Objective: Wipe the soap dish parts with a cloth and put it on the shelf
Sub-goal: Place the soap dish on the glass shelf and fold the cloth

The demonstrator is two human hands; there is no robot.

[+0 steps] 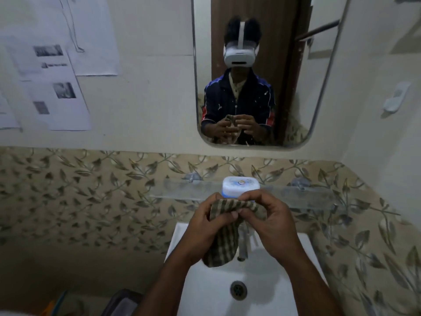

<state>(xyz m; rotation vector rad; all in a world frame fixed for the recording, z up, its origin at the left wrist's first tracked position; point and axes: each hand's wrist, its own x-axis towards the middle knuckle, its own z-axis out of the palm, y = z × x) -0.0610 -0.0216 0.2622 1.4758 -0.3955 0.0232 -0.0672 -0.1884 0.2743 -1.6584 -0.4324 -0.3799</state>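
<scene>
Above the white sink (205, 283), both hands hold a striped cloth (224, 238): the left hand (206, 229) grips its bunched upper part while the right hand (271, 222) pinches the top edge beside it. The white and blue soap dish (240, 186) sits on the glass shelf (303, 197), just behind the hands and above the sink, below the mirror (296, 71)

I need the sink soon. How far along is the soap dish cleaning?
The soap dish already sits on the glass shelf, so placing looks done. Both the left hand and right hand grip the striped cloth above the sink. Whether wiping remains, I cannot tell.
</scene>
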